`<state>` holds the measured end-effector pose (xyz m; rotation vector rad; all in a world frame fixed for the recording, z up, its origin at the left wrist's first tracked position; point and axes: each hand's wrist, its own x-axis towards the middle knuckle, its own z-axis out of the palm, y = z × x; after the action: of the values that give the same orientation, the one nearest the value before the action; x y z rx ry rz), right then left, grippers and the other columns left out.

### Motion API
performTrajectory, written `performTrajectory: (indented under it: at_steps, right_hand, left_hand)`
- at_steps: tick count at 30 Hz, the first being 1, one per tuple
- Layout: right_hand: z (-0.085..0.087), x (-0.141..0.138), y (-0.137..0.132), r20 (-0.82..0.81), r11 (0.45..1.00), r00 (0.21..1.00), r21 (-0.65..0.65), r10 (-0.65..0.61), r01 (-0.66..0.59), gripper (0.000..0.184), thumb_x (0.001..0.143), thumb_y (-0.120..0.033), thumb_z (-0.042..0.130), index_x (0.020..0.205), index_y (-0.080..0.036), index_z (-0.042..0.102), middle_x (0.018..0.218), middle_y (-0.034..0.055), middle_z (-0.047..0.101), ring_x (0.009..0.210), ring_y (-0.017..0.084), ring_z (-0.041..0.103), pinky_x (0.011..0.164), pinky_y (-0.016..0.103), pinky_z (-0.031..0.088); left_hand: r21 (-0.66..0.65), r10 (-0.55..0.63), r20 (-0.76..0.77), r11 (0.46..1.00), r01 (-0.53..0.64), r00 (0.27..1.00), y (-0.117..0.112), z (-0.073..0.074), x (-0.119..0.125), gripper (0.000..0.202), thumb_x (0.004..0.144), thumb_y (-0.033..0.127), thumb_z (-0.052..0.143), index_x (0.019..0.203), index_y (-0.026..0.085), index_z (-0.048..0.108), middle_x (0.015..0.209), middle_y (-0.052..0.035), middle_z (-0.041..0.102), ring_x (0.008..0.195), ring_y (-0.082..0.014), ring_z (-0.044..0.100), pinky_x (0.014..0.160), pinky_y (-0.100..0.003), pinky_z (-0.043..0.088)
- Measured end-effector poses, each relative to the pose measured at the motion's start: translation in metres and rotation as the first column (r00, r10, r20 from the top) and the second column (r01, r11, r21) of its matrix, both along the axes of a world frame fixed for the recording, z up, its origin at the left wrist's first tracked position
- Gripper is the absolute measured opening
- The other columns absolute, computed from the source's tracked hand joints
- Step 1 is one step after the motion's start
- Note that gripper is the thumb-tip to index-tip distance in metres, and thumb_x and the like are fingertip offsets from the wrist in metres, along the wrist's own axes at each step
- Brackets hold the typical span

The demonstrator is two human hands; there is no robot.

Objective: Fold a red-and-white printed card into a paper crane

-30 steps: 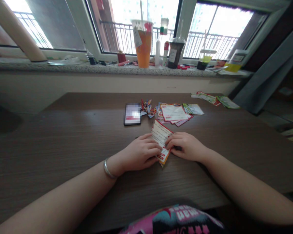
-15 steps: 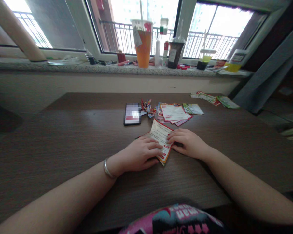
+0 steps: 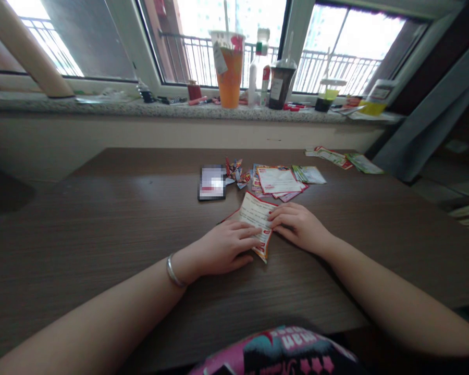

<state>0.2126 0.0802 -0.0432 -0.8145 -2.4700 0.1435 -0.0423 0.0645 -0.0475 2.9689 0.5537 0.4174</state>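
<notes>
A printed paper leaflet point(image 3: 254, 209), white with red edging, is folded and lies on the table in front of me. My left hand point(image 3: 231, 247) rests flat across its lower left part, fingers stretched out and spread over the print. At the right edge of the paper, the extended fingers of my right hand point(image 3: 297, 225) touch the surface, with the thumb lower down near the same edge. Part of the leaflet is hidden beneath my left hand, and its lower corner sticks out between the hands.
Beyond the leaflet are a dark-framed device point(image 3: 211, 183) with a blurred screen, a folded colourful paper piece point(image 3: 237, 174) and a pile of leaflets point(image 3: 279, 180). More papers point(image 3: 332, 157) lie far right. Drink cups, including an orange one point(image 3: 229, 73), line the windowsill point(image 3: 172, 110).
The leaflet's right side has shifted slightly and looks flatter; its lower corner has moved a little up and right. My right fingers have moved slightly at its edge. My left hand has barely moved.
</notes>
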Motion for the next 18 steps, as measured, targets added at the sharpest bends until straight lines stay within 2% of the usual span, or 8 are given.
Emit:
performTrajectory:
  at_steps: [5, 10, 18]
  right_hand:
    - [-0.004, 0.000, 0.004, -0.072, 0.999, 0.997, -0.051, 0.009, -0.012, 0.007, 0.087, -0.021, 0.059, 0.085, -0.022, 0.066, 0.098, 0.0046, 0.070, 0.095, 0.018, 0.063, 0.090, 0.040, 0.049]
    - [-0.008, 0.001, 0.007, -0.105, 0.998, 0.994, -0.066, 0.010, -0.017, 0.006, 0.085, -0.020, 0.062, 0.086, -0.023, 0.066, 0.102, 0.0048, 0.069, 0.099, 0.019, 0.061, 0.093, 0.043, 0.047]
    - [-0.008, -0.001, 0.005, -0.120, 0.997, 0.990, -0.006, -0.073, 0.073, 0.007, 0.082, -0.018, 0.064, 0.087, -0.023, 0.066, 0.125, 0.0084, 0.057, 0.119, 0.024, 0.050, 0.101, 0.048, 0.042]
  left_hand:
    - [0.008, 0.028, -0.052, 1.000, -0.027, 0.998, -0.004, 0.002, 0.001, 0.039, 0.089, 0.035, 0.055, 0.124, 0.019, 0.054, 0.138, -0.0096, 0.052, 0.121, -0.0269, 0.050, 0.104, -0.045, 0.038]
    - [-0.005, 0.064, -0.065, 0.998, -0.064, 0.996, -0.010, 0.006, 0.004, 0.046, 0.089, 0.035, 0.054, 0.133, 0.025, 0.047, 0.135, -0.0048, 0.054, 0.118, -0.0261, 0.050, 0.103, -0.047, 0.036]
    - [0.034, 0.097, -0.080, 0.995, -0.095, 0.992, -0.014, 0.006, 0.008, 0.041, 0.092, 0.036, 0.049, 0.132, 0.026, 0.048, 0.133, -0.0043, 0.055, 0.116, -0.0259, 0.049, 0.100, -0.045, 0.038]
